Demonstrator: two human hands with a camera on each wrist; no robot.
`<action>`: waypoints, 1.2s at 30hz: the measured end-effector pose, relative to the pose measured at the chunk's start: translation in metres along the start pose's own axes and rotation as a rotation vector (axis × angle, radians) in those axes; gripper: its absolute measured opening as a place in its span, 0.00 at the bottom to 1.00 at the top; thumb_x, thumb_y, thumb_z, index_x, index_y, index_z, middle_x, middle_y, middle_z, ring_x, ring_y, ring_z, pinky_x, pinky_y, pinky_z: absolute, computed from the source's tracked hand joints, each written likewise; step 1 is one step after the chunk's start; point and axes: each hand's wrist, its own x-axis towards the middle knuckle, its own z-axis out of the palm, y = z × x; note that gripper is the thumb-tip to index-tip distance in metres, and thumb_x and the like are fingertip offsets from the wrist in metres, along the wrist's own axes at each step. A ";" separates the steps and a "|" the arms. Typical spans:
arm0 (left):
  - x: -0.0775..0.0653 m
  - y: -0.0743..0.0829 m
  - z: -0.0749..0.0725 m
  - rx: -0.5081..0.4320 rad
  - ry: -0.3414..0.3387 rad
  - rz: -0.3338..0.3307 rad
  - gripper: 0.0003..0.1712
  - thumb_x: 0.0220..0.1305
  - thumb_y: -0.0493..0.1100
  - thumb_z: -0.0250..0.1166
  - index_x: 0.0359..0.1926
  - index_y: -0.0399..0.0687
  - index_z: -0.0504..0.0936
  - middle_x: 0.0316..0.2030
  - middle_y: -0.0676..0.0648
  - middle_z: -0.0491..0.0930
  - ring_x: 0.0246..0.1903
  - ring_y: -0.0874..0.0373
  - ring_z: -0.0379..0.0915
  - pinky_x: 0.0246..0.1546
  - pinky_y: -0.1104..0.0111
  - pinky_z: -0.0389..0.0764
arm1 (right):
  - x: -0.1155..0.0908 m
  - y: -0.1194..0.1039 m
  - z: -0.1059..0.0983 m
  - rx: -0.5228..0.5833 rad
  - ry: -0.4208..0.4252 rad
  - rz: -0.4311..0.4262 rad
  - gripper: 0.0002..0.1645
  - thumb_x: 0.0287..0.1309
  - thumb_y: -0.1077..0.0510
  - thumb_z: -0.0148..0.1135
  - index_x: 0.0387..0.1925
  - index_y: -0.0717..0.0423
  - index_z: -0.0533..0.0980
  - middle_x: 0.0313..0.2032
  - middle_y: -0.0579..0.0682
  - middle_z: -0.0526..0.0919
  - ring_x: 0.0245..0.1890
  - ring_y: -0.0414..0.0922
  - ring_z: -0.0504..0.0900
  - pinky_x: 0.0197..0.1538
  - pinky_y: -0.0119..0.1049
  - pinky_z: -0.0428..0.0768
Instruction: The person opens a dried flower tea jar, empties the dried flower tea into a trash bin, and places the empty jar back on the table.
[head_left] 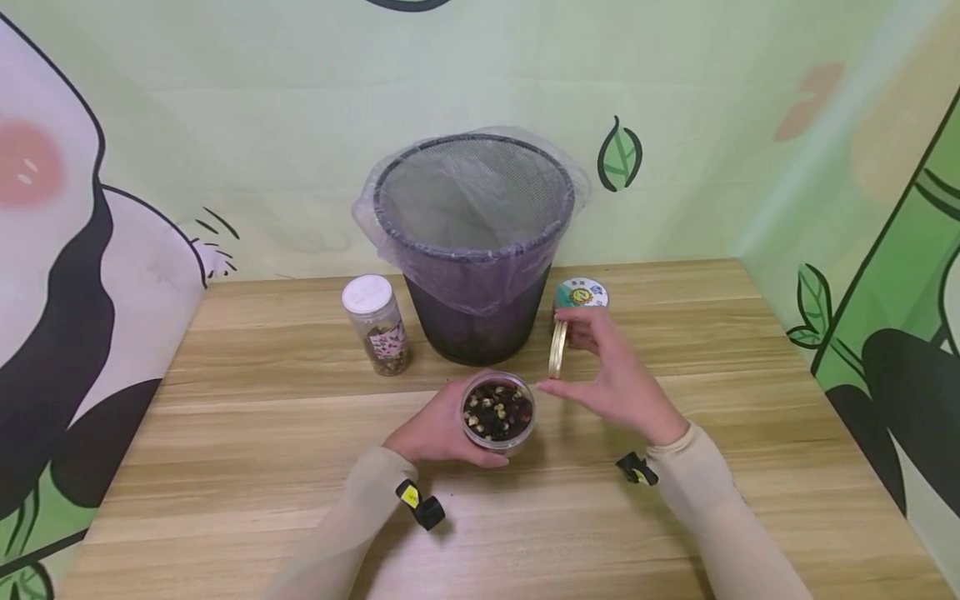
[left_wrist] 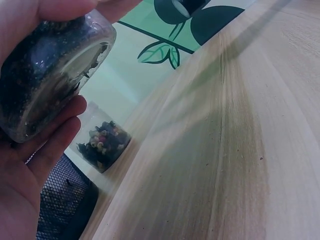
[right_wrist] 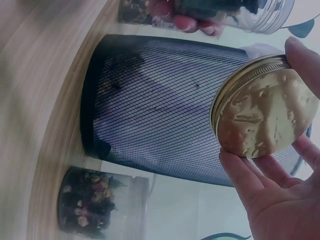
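My left hand [head_left: 442,425] grips a round clear jar [head_left: 528,425], fingers and thumb around its side. The jar has no lid on and holds dark dried pieces with pale buds, perhaps flower tea [head_left: 498,410]. To its right, my right hand [head_left: 622,375] pinches a gold metal lid [head_left: 557,350] by its rim, thumb at one edge and fingers at the other. The lid stands on edge in the air, apart from the jar. In the right wrist view its dented gold face [right_wrist: 265,115] shows. From the left wrist the jar's base [left_wrist: 65,85] is seen off the table.
A black mesh bin [head_left: 480,333] with a clear plastic liner [head_left: 378,229] stands behind the hands. A white-lidded jar [head_left: 375,325] is left of it. Right of it, partly behind my right hand, is a jar with a printed top [head_left: 582,292]. The wooden table [head_left: 262,467] meets a printed backdrop.
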 end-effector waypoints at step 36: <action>0.002 0.000 -0.001 0.018 -0.007 -0.014 0.53 0.36 0.39 0.88 0.66 0.52 0.74 0.59 0.54 0.81 0.61 0.58 0.76 0.71 0.62 0.72 | 0.000 0.030 -0.009 -0.185 0.009 0.203 0.55 0.37 0.53 0.89 0.64 0.63 0.67 0.60 0.65 0.80 0.58 0.61 0.83 0.64 0.54 0.80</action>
